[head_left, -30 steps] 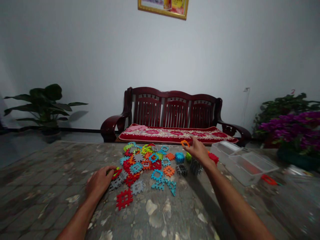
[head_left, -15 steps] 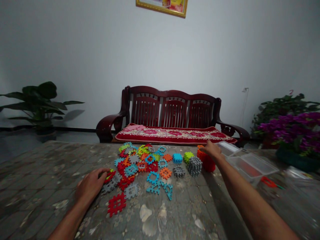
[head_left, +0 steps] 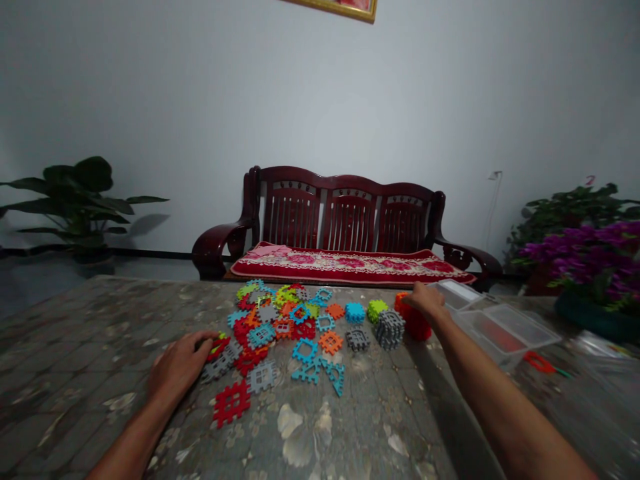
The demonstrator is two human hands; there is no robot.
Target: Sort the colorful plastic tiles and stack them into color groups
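At the left edge of a loose pile of interlocking plastic tiles (head_left: pixel 267 315), my left hand (head_left: pixel 181 365) lies low with curled fingers. Its thumb and forefinger close on a small red tile (head_left: pixel 220 348), with yellow-green showing behind it and grey tiles (head_left: pixel 223 363) just below. My right hand (head_left: pixel 425 300) reaches to the far right, its fingers closed at the top of an orange stack of tiles (head_left: pixel 401 302). A red stack (head_left: pixel 418 324) stands under that hand. Its fingertips are partly hidden. Beside these are grey (head_left: pixel 390 329), yellow-green (head_left: pixel 376 309) and blue (head_left: pixel 355 312) stacks.
Clear plastic boxes (head_left: pixel 520 323) lie right of my right hand, with an orange-handled tool (head_left: pixel 540 362) in front. Purple flowers (head_left: pixel 590 250) stand at the right edge. Blue triangular tiles (head_left: pixel 334 377) lie at the table's middle. A wooden bench (head_left: pixel 345 213) stands behind the table.
The camera view has tilted slightly, so the picture frame sits higher. Both hands stay in nearly the same places, at the red tile and the orange stack.
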